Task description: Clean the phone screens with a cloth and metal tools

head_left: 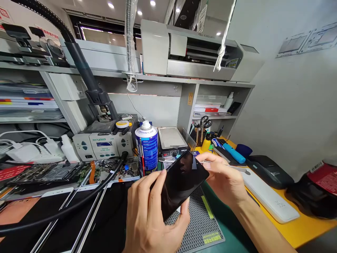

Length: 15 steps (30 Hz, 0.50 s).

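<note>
A black phone (181, 182) with a dark glossy screen is tilted above a grey perforated mat (210, 225). My left hand (155, 214) grips its lower left side, fingers along the upper edge and thumb near the lower edge. At the phone's upper right corner is my right hand (223, 175), its fingers pinched round a thin metal tool (238, 167) that sticks out to the right behind the fingers. The tool's working end is hard to make out beside the phone's edge.
A blue spray can (146, 151) stands just behind my left hand. A soldering station (101, 146) and circuit boards (110, 172) are at left, with a black cable (102, 189) crossing several screens. A white power bank (271, 196) lies at right.
</note>
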### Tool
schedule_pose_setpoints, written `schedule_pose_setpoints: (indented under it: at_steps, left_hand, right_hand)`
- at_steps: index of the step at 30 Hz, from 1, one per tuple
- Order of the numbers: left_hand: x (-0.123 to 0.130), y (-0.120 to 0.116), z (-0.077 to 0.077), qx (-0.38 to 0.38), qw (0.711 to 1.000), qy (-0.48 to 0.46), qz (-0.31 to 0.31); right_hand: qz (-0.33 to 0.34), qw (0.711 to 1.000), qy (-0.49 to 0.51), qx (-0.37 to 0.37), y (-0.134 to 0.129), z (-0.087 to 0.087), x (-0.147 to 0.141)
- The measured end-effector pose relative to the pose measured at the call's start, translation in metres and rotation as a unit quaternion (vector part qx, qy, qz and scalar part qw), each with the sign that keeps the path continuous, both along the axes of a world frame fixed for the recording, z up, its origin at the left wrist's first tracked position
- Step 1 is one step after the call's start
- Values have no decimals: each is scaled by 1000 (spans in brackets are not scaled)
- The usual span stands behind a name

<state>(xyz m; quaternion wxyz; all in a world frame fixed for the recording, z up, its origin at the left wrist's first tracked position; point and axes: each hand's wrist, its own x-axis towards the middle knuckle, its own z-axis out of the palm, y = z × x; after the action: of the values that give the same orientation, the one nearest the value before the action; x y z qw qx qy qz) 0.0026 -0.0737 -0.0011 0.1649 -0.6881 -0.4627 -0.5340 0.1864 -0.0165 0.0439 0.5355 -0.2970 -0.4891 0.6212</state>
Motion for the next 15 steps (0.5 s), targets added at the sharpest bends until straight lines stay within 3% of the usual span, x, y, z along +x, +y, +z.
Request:
schedule_pose_setpoints:
  at_steps: [11, 15]
  left_hand:
    - [0, 2, 0, -1, 1000, -8, -2]
    - [-2, -1, -6, -42, 998, -29, -42]
  right_hand:
    - [-13, 1000, -3, 3, 0, -3, -1]
    - [-6, 1000, -3, 23, -3, -2, -1]
